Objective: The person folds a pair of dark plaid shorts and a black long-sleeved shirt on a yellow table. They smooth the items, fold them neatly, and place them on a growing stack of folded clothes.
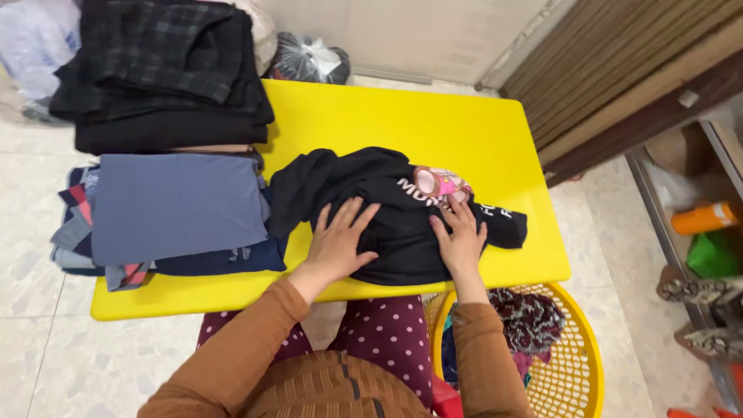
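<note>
Black sweater (387,224) with a pink print, bunched near the front edge of the yellow table (433,124). Left hand (338,244) flat on its left part, fingers spread, gripping nothing. Right hand (460,240) flat on its right part, just below the print. Folded clothes (174,205) stacked to the left; yellow basket (580,364) below right.

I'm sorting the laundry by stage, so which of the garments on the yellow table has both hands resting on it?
The black top with the pink print, bunched at the table's front. The folded blue-grey and dark plaid stacks lie untouched.
</note>
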